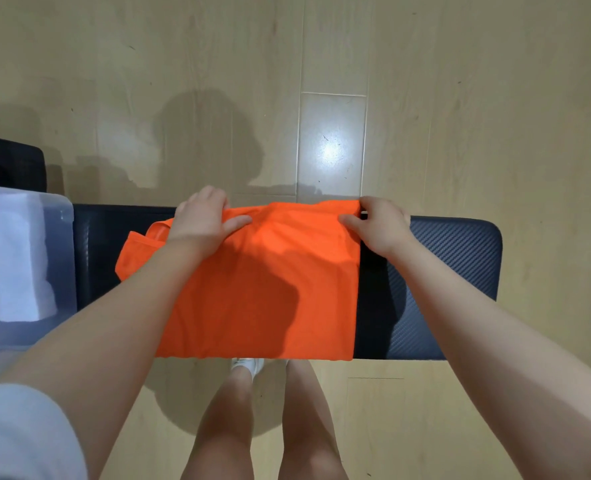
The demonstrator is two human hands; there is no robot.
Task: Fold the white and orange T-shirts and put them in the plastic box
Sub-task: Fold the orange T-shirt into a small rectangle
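The orange T-shirt (pixel 263 289) lies spread on a dark padded bench (pixel 453 258), one sleeve sticking out at its left. My left hand (pixel 202 221) pinches the shirt's far edge near the left side. My right hand (pixel 380 225) grips the far right corner of the same edge. A clear plastic box (pixel 62 216) stands at the left end of the bench. Inside it lies the folded white T-shirt (pixel 17 258).
A black object (pixel 10 161) sits on the wooden floor behind the box. Light wooden floor surrounds the bench. My bare legs and a white shoe (pixel 249 365) show below the bench's near edge.
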